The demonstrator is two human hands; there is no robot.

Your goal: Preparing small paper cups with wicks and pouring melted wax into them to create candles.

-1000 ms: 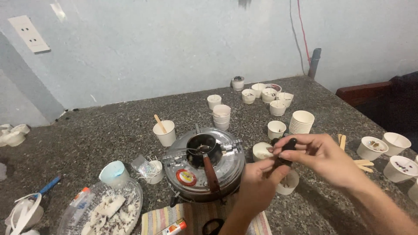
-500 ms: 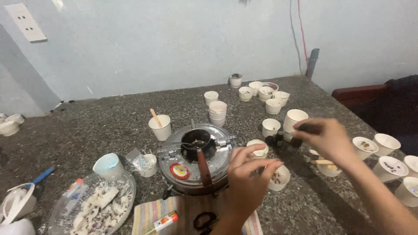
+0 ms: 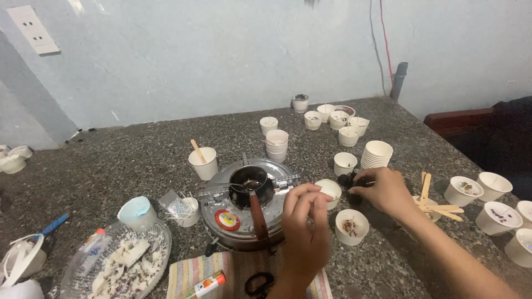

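A cooker stands on the counter, near its front edge, with a small pot on top, its handle pointing toward the viewer. Left of the cooker lie a cup of sticks and a lidded cup; in front of those, a tray. Behind the cooker stands a cup with a stick, and a cup stack to its right. The left hand hovers at the cooker's right edge, before a cup. The right hand rests further right, fingertips on what seems a small bottle, with a filled cup between the hands. A cloth with scissors lies before the cooker.
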